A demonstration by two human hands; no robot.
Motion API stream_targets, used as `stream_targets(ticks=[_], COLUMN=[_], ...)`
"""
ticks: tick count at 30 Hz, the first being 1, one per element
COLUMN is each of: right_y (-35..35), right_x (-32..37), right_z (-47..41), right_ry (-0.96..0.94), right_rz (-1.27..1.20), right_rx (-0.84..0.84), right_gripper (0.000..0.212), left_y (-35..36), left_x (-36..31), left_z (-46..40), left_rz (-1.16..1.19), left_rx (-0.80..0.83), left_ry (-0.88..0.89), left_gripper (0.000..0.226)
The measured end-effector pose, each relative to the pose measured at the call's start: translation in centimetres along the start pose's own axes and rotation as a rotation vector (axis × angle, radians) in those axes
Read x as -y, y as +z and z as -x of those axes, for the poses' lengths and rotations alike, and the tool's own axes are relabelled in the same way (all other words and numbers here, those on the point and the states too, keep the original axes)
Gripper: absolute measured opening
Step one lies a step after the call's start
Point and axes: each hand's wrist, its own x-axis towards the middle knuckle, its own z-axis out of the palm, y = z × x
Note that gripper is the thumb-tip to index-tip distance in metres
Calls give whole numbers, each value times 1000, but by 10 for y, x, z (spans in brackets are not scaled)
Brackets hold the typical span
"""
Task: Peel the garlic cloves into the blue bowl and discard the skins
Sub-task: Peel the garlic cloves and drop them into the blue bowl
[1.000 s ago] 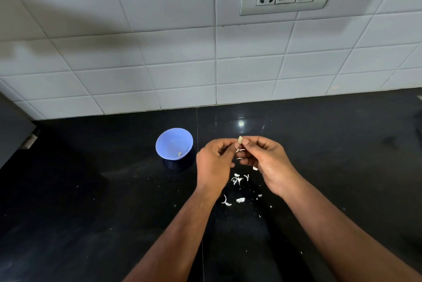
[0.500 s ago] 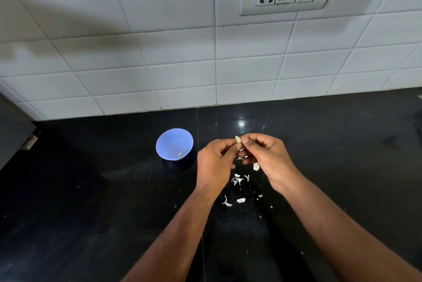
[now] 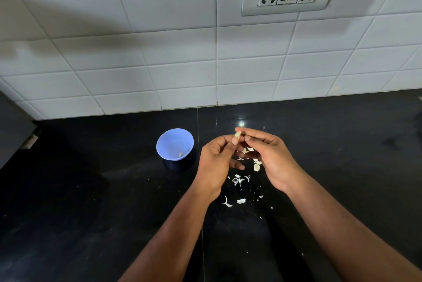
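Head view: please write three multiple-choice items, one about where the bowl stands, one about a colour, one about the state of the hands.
1. Where does the blue bowl stand?
A. on the person's left of both hands
B. between the hands
C. on the right of both hands

2. What colour is the countertop?
A. white
B. black
C. brown

3. What holds the garlic clove?
A. nothing, it lies in the bowl
B. the left hand alone
C. the fingertips of the left hand and right hand

Key: 1 A, the bowl is left of the left hand. 2 B, the surface is glossy black. 3 C, both hands pinch it.
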Motion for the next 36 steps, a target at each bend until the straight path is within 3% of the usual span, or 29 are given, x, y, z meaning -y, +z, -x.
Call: stream_targets(ticks=[9, 15, 18, 23, 36], right_y=[-2, -4, -3, 0, -2], right_x=[0, 0, -2, -6, -7], right_z=[2, 0, 1, 3, 2], right_ry=[-46, -117, -127, -123, -60], right_rz=[-28, 33, 52, 23, -39], right_rx=[27, -9, -19, -7, -13], right_gripper=[26, 18, 18, 19, 18], left_y=[-2, 1, 2, 4, 6], left_x=[-3, 1, 2, 6, 1], left_z=[5, 3, 1, 1, 1], left_rz=[135, 88, 78, -42, -80], left_rx=[113, -51, -156, -183, -177], left_ry=[-63, -39, -1, 50, 75], left_gripper=[23, 13, 24, 17, 10])
